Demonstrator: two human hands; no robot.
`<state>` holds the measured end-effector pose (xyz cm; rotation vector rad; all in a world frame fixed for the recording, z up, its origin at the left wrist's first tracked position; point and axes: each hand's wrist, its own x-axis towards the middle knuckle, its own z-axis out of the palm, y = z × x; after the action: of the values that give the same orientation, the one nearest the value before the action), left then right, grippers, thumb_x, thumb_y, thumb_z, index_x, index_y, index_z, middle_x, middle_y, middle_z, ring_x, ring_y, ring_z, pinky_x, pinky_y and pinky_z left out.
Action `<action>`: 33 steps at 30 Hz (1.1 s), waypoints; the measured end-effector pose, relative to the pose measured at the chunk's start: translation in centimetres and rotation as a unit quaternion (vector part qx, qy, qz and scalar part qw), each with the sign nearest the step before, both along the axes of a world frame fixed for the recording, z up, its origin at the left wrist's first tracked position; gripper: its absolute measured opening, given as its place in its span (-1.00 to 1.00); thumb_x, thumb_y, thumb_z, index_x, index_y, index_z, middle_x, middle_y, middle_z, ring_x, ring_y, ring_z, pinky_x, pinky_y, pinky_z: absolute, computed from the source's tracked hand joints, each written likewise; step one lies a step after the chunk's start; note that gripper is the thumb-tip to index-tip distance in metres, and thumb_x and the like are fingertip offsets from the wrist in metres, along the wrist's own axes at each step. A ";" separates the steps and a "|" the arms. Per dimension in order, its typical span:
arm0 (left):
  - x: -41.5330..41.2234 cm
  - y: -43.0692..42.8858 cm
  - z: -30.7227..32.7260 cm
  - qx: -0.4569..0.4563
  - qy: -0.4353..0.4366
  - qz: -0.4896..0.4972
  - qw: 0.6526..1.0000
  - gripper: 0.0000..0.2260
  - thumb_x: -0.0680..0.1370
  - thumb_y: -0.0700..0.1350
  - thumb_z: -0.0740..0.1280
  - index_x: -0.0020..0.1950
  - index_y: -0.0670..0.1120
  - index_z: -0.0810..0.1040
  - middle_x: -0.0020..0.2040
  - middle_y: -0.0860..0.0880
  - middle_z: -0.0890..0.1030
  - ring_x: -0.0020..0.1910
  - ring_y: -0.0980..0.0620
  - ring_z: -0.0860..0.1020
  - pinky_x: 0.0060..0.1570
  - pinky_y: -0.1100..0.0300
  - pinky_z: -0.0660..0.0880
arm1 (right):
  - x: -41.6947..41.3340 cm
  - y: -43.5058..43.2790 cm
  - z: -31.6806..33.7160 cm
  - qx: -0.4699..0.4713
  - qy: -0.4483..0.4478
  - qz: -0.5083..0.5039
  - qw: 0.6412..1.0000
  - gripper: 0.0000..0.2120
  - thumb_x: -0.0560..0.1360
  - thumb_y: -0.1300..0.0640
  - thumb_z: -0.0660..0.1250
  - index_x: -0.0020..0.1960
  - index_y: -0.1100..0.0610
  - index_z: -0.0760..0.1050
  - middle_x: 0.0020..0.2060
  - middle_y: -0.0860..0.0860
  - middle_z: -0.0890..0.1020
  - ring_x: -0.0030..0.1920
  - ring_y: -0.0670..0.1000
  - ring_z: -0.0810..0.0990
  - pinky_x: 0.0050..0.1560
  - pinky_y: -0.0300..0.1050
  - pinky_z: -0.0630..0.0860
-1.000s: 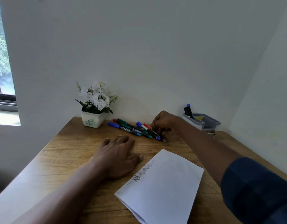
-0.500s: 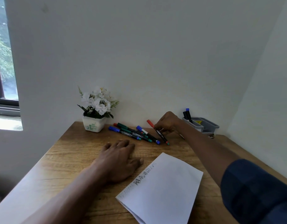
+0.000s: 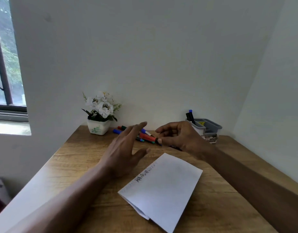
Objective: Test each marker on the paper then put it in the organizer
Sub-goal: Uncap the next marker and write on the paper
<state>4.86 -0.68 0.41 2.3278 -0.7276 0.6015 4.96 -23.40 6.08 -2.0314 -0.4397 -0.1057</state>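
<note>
A light brown wooden table [image 3: 77, 157] fills a corner between plain white walls [image 3: 161, 56]. A window [image 3: 5, 64] on my left shows green leaves. Against the back wall stands a white square pot of white flowers [image 3: 98, 128]. Farther right is a grey plastic organizer [image 3: 211, 126] with two dark markers [image 3: 190, 116] upright at its left end. Between pot and organizer lies a loose pile of coloured-cap markers [image 3: 117, 131]. A white folded sheet of paper [image 3: 163, 184] lies nearer me, with dark scribbles along its left edge.

My left hand [image 3: 126, 148] hovers over the table with its fingers [image 3: 138, 127] straight and spread, gripping nothing. My right hand [image 3: 181, 138] pinches a red-capped black marker [image 3: 145, 137] above the pile. The cap is on and points toward my left hand. Whether those fingers touch the cap I cannot tell.
</note>
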 end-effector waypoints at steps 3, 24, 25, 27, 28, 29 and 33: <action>-0.9 -0.6 0.4 -0.017 -0.066 -0.050 0.996 -0.64 0.53 -0.04 0.45 0.33 0.09 0.56 0.16 0.15 0.64 0.06 0.25 0.59 0.02 0.17 0.59 | -2.7 0.1 -1.0 0.023 -0.018 0.038 0.999 -0.74 0.43 0.31 0.53 0.10 0.18 0.67 -0.09 0.09 0.75 -0.04 0.06 0.73 0.03 -0.11 0.66; -2.2 -0.9 0.4 -0.076 0.157 -0.194 0.965 -0.82 0.63 -0.12 0.31 0.16 0.03 0.67 -0.28 -0.01 0.60 -0.36 0.02 0.51 -0.39 0.04 0.45 | -2.8 -1.2 -5.4 -0.349 -0.334 -0.021 0.875 -0.52 0.63 -0.29 0.01 -0.11 -0.02 0.56 -0.37 -0.08 0.56 -0.41 -0.08 0.42 -0.44 -0.04 0.38; -2.2 -0.8 0.5 -0.095 0.192 -0.208 0.954 -0.80 0.63 -0.13 0.30 0.16 0.02 0.68 -0.29 -0.04 0.59 -0.36 -0.04 0.47 -0.38 0.00 0.43 | -2.7 -1.2 -5.4 -0.347 -0.335 -0.013 0.876 -0.52 0.62 -0.29 0.02 -0.12 -0.02 0.57 -0.39 -0.09 0.55 -0.43 -0.08 0.41 -0.47 -0.04 0.36; -2.1 -0.7 0.5 -0.130 0.237 -0.226 0.936 -0.79 0.63 -0.14 0.29 0.17 -0.02 0.69 -0.31 -0.02 0.55 -0.36 -0.05 0.42 -0.38 0.02 0.40 | -2.6 -1.0 -5.2 -0.348 -0.343 -0.015 0.872 -0.51 0.61 -0.30 0.04 -0.15 -0.02 0.57 -0.42 -0.09 0.53 -0.46 -0.07 0.41 -0.49 -0.05 0.35; -2.1 -0.6 0.5 -0.144 0.247 -0.231 0.930 -0.79 0.63 -0.15 0.28 0.17 -0.04 0.69 -0.32 -0.03 0.53 -0.36 -0.02 0.41 -0.39 0.08 0.40 | -2.6 -1.0 -5.1 -0.353 -0.349 -0.025 0.868 -0.49 0.61 -0.31 0.02 -0.17 -0.01 0.56 -0.44 -0.09 0.52 -0.46 -0.06 0.41 -0.50 -0.06 0.34; -2.0 -0.5 0.5 -0.157 0.252 -0.231 0.926 -0.78 0.63 -0.14 0.27 0.17 -0.07 0.68 -0.32 -0.05 0.51 -0.36 0.00 0.40 -0.39 0.14 0.39 | -2.7 -1.1 -5.0 -0.362 -0.354 -0.041 0.861 -0.47 0.60 -0.33 0.01 -0.19 -0.01 0.56 -0.45 -0.09 0.51 -0.47 -0.06 0.42 -0.50 -0.09 0.33; -1.6 1.2 0.0 -0.184 0.220 -0.185 0.940 -0.79 0.63 -0.07 0.29 0.15 -0.04 0.69 -0.28 -0.15 0.53 -0.34 0.00 0.44 -0.36 0.11 0.42 | -2.3 -2.8 -5.1 -0.367 -0.334 -0.122 0.859 -0.37 0.56 -0.39 -0.05 -0.11 -0.03 0.67 -0.46 -0.13 0.52 -0.48 -0.14 0.35 -0.46 -0.24 0.18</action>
<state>3.31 0.49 0.45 1.8192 -0.7365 0.0313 2.71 -26.25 0.98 -2.7770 -0.7235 -0.9517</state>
